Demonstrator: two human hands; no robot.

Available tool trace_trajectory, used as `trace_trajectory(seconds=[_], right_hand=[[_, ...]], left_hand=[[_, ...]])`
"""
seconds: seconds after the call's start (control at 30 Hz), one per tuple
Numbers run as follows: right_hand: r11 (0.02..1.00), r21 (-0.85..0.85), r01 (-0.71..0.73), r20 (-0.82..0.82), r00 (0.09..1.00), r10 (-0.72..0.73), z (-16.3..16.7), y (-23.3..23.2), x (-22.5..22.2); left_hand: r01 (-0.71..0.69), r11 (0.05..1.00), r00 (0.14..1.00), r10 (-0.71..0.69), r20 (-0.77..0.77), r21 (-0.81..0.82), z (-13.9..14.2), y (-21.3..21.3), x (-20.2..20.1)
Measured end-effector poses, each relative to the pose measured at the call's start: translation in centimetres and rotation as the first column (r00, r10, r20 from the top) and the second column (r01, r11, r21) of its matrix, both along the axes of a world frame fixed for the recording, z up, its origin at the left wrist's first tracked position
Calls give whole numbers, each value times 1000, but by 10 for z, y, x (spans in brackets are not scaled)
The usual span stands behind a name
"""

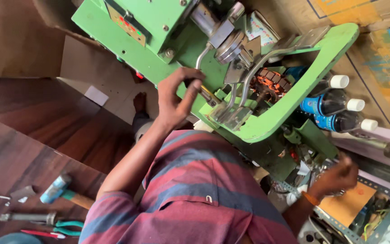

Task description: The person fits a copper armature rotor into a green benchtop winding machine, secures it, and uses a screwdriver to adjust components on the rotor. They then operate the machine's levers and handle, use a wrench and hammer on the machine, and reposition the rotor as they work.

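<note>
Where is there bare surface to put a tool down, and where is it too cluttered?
Bare wood lies on the brown tabletop, between the hammer and the green machine. The lower left corner is taken by the hammer, pliers and small bits. Around the right hand it is crowded: metal parts, wires, with bottles above.

**Both arms spread wide**

The left hand [175, 97] reaches toward twelve o'clock, arm extended, wrist bent, fingers and thumb curled closed in a pinching grip. The right hand [337, 176] stretches toward three o'clock, blurred, fingers loosely curled, grip unclear.
</note>
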State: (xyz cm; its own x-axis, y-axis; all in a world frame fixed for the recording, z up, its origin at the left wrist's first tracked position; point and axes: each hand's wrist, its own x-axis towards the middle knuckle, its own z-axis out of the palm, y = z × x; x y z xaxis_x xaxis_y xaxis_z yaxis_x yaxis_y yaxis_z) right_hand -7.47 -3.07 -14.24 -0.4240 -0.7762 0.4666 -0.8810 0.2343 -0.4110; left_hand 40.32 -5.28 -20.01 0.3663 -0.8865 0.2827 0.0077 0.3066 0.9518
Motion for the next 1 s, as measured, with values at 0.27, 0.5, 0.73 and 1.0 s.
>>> trace_trajectory(seconds=[0.27,0.5,0.73,1.0], right_hand=[[746,462,480,646,394,-654,-24,124,-15],[767,307,563,716,395,-576,-39,121,37],[775,228,589,737,416,-533,-71,116,44],[720,364,590,699,337,-630,-55,106,49]], left_hand=[[468,884,732,-393,556,8,45,-24,38],[541,840,644,-445,622,40,48,-23,57],[479,870,557,-407,724,120,52,-17,42],[533,697,248,-671,699,480,36,-22,15]])
